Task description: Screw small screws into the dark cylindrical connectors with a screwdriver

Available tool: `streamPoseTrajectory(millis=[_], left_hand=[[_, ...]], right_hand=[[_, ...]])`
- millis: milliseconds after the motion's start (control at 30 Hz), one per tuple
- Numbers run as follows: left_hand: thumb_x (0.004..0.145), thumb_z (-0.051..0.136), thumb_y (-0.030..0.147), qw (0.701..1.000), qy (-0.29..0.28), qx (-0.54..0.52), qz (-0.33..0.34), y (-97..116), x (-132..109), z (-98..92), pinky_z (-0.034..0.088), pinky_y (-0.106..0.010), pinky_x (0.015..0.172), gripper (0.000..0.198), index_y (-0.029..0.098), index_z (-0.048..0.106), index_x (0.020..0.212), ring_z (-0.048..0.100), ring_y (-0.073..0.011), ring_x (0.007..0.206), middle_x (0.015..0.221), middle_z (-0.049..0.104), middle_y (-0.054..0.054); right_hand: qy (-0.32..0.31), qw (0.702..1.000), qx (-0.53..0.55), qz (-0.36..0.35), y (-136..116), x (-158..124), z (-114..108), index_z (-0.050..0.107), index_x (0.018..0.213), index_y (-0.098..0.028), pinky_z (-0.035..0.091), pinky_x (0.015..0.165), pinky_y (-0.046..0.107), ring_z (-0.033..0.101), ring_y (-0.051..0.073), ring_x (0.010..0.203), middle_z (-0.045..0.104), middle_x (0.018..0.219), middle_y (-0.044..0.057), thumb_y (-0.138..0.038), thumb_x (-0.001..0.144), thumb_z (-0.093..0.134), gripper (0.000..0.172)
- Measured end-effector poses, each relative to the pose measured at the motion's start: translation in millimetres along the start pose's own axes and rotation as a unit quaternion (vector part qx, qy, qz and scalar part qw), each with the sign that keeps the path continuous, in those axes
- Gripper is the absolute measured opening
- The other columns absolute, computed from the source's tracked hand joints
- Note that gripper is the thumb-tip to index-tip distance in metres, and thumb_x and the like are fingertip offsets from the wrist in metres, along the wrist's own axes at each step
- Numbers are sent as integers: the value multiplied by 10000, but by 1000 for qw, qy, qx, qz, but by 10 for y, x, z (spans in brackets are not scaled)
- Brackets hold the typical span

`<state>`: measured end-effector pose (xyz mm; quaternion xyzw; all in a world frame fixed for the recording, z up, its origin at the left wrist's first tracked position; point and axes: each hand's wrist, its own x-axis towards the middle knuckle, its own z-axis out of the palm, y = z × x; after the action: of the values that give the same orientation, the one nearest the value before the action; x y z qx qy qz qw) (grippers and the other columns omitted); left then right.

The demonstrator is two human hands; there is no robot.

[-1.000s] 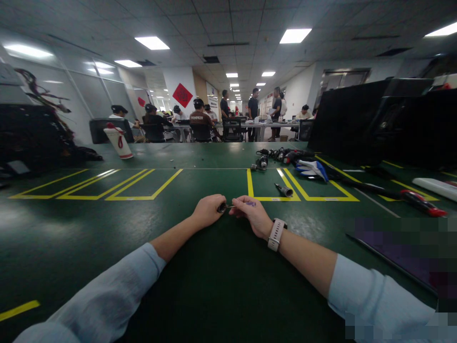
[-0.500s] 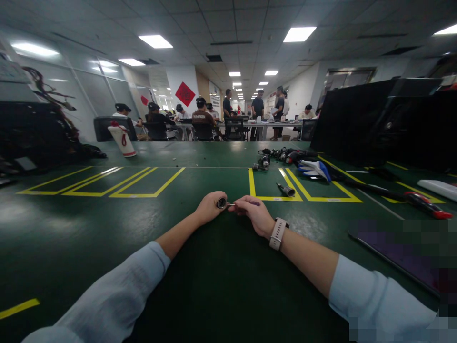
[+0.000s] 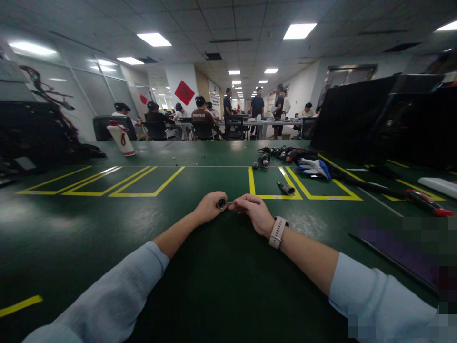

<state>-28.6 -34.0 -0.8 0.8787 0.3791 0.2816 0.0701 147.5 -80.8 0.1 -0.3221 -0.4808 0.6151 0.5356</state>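
Observation:
My left hand (image 3: pixel 208 207) is closed round a round metal connector (image 3: pixel 221 203), whose dark open end faces me. In my right hand (image 3: pixel 257 215), thumb and fingers pinch a small screwdriver (image 3: pixel 231 203). Its thin shaft points left and its tip meets the side of the connector; whether it sits in a screw is too small to tell. Most of the screwdriver's handle is hidden by my fingers. Just beyond my right hand, a similar metal connector (image 3: pixel 286 188) with a tapered tail lies inside a yellow taped box.
Several connectors with dark cables (image 3: pixel 266 159) lie farther back, beside a blue-and-white glove (image 3: pixel 314 168). A red-and-black tool (image 3: pixel 426 202) rests at right. A white bottle (image 3: pixel 122 138) stands back left. Dark monitors (image 3: pixel 360 121) rise at right. People sit and stand beyond the green table (image 3: pixel 160 286).
Both hands stay in nearly the same place with the same grips. A little more of the screwdriver's shaft shows between them. The camera view has shifted very slightly.

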Motion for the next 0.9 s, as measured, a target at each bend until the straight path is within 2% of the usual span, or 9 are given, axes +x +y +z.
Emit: streamPoseTrajectory(millis=[133,233,433,567,733,900], left_hand=[[737,518,210,1000,-5,0,2,3,-3,6,359,-215,554,108,166,482,646,465,-107,590,614,481,31],[737,527,228,1000,-9,0,3,-3,-8,9,360,-215,550,113,165,489,652,473,-108,589,614,496,29],[735,543,256,1000,-26,7,-10,1,-12,8,358,-212,534,118,166,510,666,492,-111,585,612,525,25],[738,548,277,999,-27,35,-20,12,-17,8,355,-215,529,124,170,523,680,498,-117,589,620,529,20],[733,543,233,998,-36,45,-6,26,-23,5,352,-223,537,74,175,519,692,495,-122,605,652,525,17],[748,526,225,999,-27,29,5,1,-12,19,364,-224,564,91,172,492,683,480,-117,612,651,497,22]], right_hand=[[2,1000,2,-1,-1,-6,8,600,614,-171,380,629,289,569,145,628,684,639,30,-260,663,640,109],[14,999,-17,-31,5,-14,10,591,620,-181,387,632,295,574,156,645,678,643,26,-265,689,615,111],[10,974,-174,-147,-22,-75,44,612,641,-208,393,694,315,564,174,708,639,678,7,-305,745,574,147],[3,957,-233,-173,-44,-112,91,615,646,-216,393,685,314,547,172,687,629,697,9,-289,754,560,142],[8,962,-234,-143,-23,-97,84,608,575,-212,388,696,322,537,168,662,623,631,0,-262,727,571,164],[14,998,-57,-36,-19,-47,40,611,567,-186,400,669,313,550,155,620,657,591,17,-242,681,597,128]])
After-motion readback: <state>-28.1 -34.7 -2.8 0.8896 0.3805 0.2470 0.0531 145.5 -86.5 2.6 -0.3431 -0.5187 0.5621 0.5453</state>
